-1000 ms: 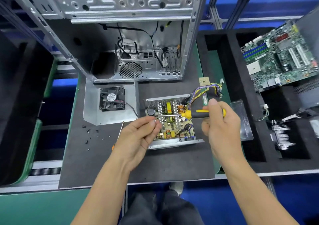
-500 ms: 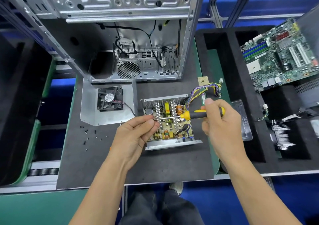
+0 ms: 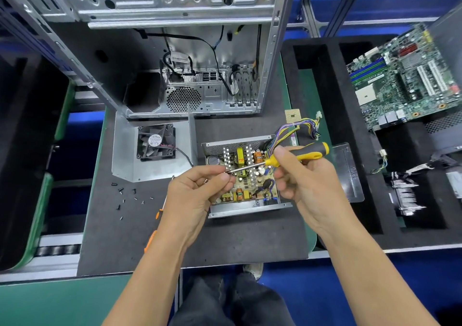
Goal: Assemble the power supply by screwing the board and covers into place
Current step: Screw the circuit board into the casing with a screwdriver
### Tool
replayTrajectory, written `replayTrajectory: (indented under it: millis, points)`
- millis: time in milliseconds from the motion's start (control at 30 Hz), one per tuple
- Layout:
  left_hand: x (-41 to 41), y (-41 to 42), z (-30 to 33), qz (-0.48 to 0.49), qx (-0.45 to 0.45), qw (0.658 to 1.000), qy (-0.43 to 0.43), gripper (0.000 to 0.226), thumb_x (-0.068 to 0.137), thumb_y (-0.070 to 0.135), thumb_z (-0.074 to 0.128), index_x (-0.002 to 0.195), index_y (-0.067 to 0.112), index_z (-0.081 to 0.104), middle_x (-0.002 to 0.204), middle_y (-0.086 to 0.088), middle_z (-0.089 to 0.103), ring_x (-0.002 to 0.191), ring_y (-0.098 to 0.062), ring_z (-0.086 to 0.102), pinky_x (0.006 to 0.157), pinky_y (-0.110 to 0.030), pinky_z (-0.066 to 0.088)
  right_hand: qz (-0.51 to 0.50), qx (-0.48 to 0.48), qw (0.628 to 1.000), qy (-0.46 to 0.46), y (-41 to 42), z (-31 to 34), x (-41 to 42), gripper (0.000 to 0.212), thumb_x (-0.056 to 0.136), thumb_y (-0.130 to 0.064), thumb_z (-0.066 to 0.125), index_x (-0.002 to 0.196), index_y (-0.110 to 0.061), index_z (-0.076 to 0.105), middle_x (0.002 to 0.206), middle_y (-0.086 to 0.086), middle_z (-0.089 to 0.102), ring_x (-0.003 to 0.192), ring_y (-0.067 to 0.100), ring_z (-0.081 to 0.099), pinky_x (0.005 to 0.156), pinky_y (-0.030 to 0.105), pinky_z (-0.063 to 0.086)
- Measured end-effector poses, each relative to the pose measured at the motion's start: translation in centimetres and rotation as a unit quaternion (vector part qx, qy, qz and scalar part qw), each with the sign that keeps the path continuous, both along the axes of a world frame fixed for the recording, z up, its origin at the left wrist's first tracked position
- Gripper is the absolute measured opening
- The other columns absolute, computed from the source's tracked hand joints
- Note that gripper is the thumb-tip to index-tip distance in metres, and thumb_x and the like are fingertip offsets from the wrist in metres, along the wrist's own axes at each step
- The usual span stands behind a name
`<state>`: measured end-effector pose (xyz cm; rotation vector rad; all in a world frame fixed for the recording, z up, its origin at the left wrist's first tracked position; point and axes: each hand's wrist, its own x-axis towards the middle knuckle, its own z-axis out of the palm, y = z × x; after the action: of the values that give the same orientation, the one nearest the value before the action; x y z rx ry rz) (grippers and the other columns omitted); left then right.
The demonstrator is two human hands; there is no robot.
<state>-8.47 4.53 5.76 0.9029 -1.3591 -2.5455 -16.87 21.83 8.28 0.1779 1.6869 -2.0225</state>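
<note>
The open power supply (image 3: 243, 175), its board (image 3: 246, 173) exposed inside the metal tray, is seen near the middle of the dark mat (image 3: 250, 235), with its wire bundle (image 3: 292, 130) trailing toward the mat's right edge. A yellow and black screwdriver (image 3: 295, 155) is gripped around the handle by the curled fingers of the right hand (image 3: 307, 183), and its shaft is held level above the board. The shaft's tip is pinched by the thumb and fingers of the left hand (image 3: 197, 193); whether a screw is held there cannot be told. The fan cover (image 3: 152, 148) lies at the mat's left edge, just beside the power supply. Loose screws (image 3: 125, 198) are scattered near the cover's front edge. An orange screwdriver (image 3: 156, 223) lies partly hidden under the left wrist.
</note>
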Motion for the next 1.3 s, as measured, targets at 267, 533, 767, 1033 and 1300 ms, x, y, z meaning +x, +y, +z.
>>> replayTrajectory:
  millis: [267, 533, 767, 1033, 1300]
  points:
    - [-0.4, -0.1, -0.1, -0.033, 0.051, 0.998, -0.005, 0.020, 0.066, 0.002, 0.074, 0.084, 0.009, 0.080, 0.081, -0.016, 0.075, 0.075, -0.020, 0.074, 0.070, -0.022, 0.058, -0.034, -0.005, 0.999, -0.040, 0.3, -1.0, -0.5, 0.031, 0.074, -0.045, 0.077, 0.067, -0.015, 0.071, 0.061, 0.006, 0.061, 0.047, 0.010, 0.049, 0.041, 0.017, 0.037]
    - [0.0, -1.2, -0.4, -0.247, -0.362, 0.894, -0.098, 0.028, 0.079, 0.056, 0.072, 0.081, 0.028, 0.077, 0.062, 0.000, 0.049, 0.059, -0.007, 0.041, 0.061, -0.024, 0.039, -0.079, 0.111, 0.990, 0.042, 2.7, -1.5, -1.7, 0.033, 0.091, -0.037, 0.068, 0.062, -0.022, 0.071, 0.055, -0.001, 0.058, 0.048, 0.009, 0.046, 0.045, 0.017, 0.038]
    - [-1.8, 0.7, -1.5, -0.560, -0.552, 0.597, -0.159, 0.068, 0.079, 0.078, 0.058, 0.128, 0.032, 0.067, 0.120, 0.004, 0.068, 0.109, -0.020, 0.062, 0.089, -0.035, 0.052, 0.017, 0.235, 0.954, 0.187, 3.7, -1.3, -2.0, 0.025, 0.088, -0.034, 0.069, 0.071, -0.015, 0.065, 0.055, 0.003, 0.057, 0.050, 0.011, 0.049, 0.051, 0.023, 0.042]
    - [-2.8, 0.9, -2.5, -0.623, -0.496, 0.578, -0.177, 0.085, 0.075, 0.083, 0.057, 0.143, 0.033, 0.052, 0.142, 0.003, 0.058, 0.128, -0.020, 0.055, 0.102, -0.038, 0.049, 0.082, 0.281, 0.925, 0.243, 3.1, -1.7, -1.7, 0.028, 0.083, -0.039, 0.067, 0.071, -0.014, 0.064, 0.058, 0.002, 0.059, 0.054, 0.019, 0.051, 0.052, 0.021, 0.041]
    - [-3.7, 1.2, -2.7, -0.667, -0.508, 0.519, -0.165, 0.089, 0.077, 0.084, 0.054, 0.149, 0.032, 0.044, 0.141, -0.006, 0.054, 0.124, -0.026, 0.055, 0.093, -0.034, 0.047, 0.147, 0.312, 0.884, 0.316, 2.9, -2.2, -1.4, 0.020, 0.085, -0.034, 0.068, 0.070, -0.021, 0.061, 0.057, -0.009, 0.058, 0.049, 0.008, 0.054, 0.050, 0.006, 0.035]
